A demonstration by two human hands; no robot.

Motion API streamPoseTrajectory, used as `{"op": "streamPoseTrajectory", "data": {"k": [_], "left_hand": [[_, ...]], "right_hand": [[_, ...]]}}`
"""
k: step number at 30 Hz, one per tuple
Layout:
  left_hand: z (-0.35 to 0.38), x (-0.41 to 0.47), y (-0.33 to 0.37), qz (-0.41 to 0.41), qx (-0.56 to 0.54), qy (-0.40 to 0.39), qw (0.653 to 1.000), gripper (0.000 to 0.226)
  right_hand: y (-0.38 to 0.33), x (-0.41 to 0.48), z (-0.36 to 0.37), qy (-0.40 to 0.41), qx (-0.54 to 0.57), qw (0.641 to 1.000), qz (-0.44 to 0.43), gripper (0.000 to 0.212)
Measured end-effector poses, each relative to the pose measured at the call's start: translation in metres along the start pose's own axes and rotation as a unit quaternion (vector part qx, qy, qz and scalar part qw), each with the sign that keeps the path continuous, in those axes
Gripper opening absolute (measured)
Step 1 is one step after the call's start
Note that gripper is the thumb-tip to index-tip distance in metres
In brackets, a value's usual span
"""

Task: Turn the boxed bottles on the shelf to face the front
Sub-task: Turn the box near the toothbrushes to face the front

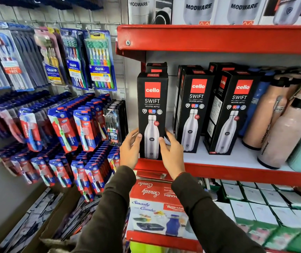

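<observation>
Both hands, left point(130, 150) & right point(172, 152), clasp tall black cardboard bottle box point(152, 106) at red shelf's point(237, 172) left front edge; we judge three face front, angled box point(220, 99) behind remains.

Three tall black bottle boxes stand upright along a red-edged shelf point(237, 172), each front showing a red logo and a steel bottle. The left box point(152, 114) sits at the shelf's front left corner, facing forward. The middle box point(193, 110) and the right box point(231, 114) angle slightly, with more boxes behind.
</observation>
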State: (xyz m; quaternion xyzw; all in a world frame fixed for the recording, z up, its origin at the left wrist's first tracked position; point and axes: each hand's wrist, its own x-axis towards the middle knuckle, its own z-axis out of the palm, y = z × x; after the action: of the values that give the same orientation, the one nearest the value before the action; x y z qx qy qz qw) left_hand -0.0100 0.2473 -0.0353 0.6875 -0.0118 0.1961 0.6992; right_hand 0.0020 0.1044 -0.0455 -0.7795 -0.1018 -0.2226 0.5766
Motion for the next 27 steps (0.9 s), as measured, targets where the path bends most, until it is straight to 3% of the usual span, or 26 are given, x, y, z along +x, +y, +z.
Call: {"op": "streamPoseTrajectory", "data": {"k": [12,16,21,24,27], "left_hand": [[0.003,-0.01,-0.003,0.038,0.03,0.045,0.998,0.018],[0.023,-0.02,-0.009,0.077,0.029,0.132,0.988,0.03],[0.058,-0.035,-0.003,0.171,0.06,0.26,0.948,0.033],[0.088,-0.044,0.005,0.261,0.09,0.227,0.934,0.035],[0.117,-0.046,0.012,0.289,0.079,0.129,0.945,0.035]], "right_hand": [[-0.006,-0.013,-0.007,-0.015,-0.012,1.0,0.0,0.047],[-0.002,-0.013,-0.021,-0.003,-0.007,1.0,-0.007,0.043],[0.001,-0.003,-0.062,0.076,-0.013,0.996,-0.04,0.037],[0.007,0.006,-0.084,0.123,-0.013,0.991,-0.052,0.04],[0.016,0.017,-0.097,0.114,-0.011,0.993,-0.012,0.048]]}}
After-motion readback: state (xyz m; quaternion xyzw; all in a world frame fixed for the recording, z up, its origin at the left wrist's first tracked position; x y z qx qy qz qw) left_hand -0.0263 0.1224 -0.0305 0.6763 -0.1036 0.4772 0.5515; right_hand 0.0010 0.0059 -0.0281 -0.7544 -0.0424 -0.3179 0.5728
